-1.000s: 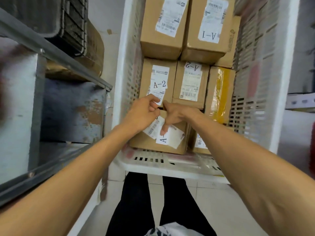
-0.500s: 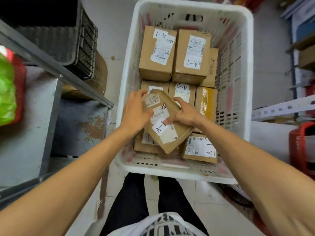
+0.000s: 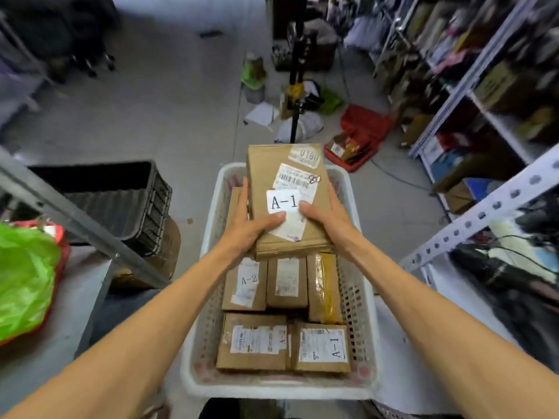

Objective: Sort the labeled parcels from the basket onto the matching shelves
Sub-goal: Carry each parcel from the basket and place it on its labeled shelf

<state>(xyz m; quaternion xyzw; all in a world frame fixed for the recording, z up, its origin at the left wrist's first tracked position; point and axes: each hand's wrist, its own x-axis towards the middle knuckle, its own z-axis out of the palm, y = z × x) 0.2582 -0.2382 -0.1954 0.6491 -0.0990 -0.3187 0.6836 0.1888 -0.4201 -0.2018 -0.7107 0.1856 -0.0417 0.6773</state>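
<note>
Parcels (image 3: 252, 343) wait in the basket (image 3: 272, 388) at my knees. My left hand (image 3: 245, 231) and right hand (image 3: 329, 220) clamp the A-1 parcel (image 3: 266, 173), held above it. I'd keep it level, label up, heading for the shelves (image 3: 484, 65).

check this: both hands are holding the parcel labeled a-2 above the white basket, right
No. In the head view the label on the held parcel reads A-1, not A-2. The left hand and right hand do hold it above the white basket.
</note>
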